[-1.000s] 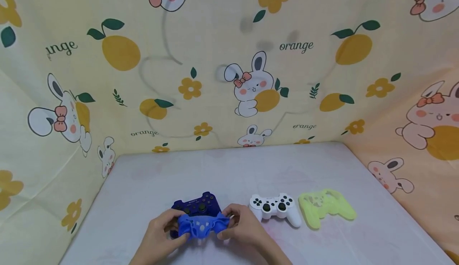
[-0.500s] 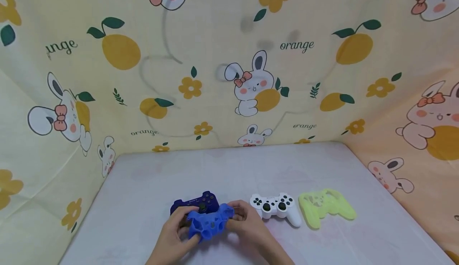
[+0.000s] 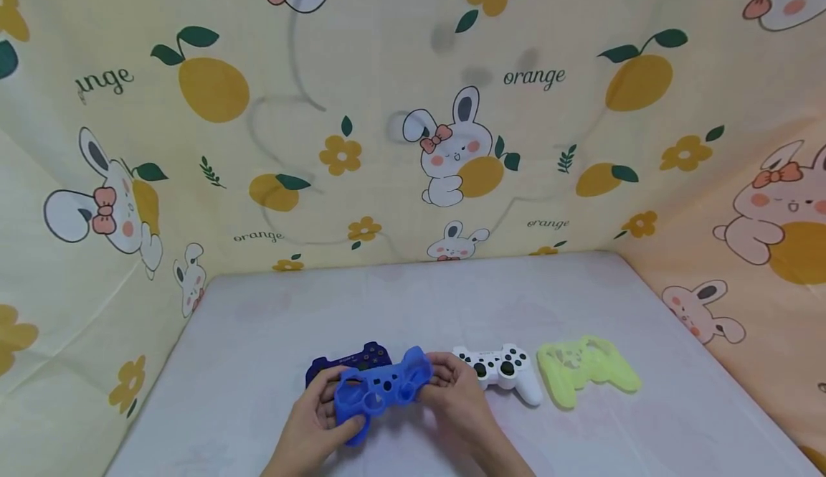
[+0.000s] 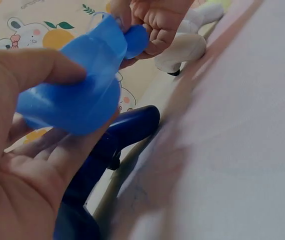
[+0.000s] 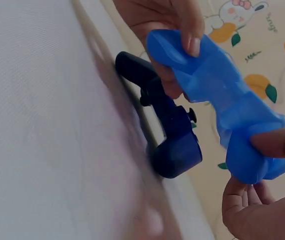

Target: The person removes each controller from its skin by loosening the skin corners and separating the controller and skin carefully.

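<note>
A blue silicone controller cover [image 3: 386, 385], soft and with cut-out holes, is held up between both hands, its face with the holes turned toward the head camera. My left hand [image 3: 316, 419] pinches its left grip, thumb in front and fingers behind. Its right end is pinched by my right hand [image 3: 457, 399]; in the right wrist view that thumb presses on the cover [image 5: 217, 85]. Behind and below lies a dark blue game controller [image 3: 348, 359] on the table, partly hidden by the cover and left hand. The left wrist view shows this controller [image 4: 132, 122] apart from the cover.
A white game controller [image 3: 500, 368] lies right of my right hand, which overlaps its left side. Farther right lies a yellow-green silicone cover [image 3: 586, 371]. Patterned cloth walls [image 3: 361, 104] rise behind and beside the pale table [image 3: 413, 305].
The blue cover, at first folded and low, has been raised and turned so its holed face shows, right end higher. Both hands moved with it, shifting slightly right. The other items stay put.
</note>
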Demonstrator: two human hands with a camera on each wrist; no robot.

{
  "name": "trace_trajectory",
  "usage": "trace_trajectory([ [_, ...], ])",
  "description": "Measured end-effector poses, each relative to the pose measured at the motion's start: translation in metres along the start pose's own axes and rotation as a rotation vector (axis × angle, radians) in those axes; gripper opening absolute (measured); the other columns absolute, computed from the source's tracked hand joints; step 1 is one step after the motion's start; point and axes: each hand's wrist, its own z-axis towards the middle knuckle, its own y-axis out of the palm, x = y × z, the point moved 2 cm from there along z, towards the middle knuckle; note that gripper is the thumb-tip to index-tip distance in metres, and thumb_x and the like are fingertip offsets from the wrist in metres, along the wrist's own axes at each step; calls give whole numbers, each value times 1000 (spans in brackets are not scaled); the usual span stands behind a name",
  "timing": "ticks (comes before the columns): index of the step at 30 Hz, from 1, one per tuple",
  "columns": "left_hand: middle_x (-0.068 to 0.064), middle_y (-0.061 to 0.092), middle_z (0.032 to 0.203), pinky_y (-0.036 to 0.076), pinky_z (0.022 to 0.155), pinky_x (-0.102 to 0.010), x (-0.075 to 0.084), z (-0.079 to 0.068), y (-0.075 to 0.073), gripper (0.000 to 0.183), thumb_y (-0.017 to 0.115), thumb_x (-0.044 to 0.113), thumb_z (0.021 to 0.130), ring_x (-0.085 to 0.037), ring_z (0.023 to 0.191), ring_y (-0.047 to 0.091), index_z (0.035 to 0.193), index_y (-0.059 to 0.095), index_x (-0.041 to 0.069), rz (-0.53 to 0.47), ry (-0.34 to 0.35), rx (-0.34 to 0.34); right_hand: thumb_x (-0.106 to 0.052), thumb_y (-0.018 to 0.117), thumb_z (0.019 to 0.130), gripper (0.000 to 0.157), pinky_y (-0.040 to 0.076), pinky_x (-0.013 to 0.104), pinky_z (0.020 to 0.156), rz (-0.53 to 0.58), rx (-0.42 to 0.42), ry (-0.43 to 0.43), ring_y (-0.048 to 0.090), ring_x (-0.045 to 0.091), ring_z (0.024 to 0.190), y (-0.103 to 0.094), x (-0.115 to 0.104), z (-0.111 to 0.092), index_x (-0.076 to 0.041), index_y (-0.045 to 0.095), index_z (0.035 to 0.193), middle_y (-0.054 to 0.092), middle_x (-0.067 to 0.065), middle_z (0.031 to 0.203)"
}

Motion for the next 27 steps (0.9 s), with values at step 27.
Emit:
trace_trajectory([
  [27,-18,60,119,50,87,-25,12,2,-10,50,71,-11,83,-23,104,62,127,49,1,54,18,321,17,72,69,57,52,28,83,115,68,30,61,21,96,-7,-7,0,14,51,122,64,14,106],
])
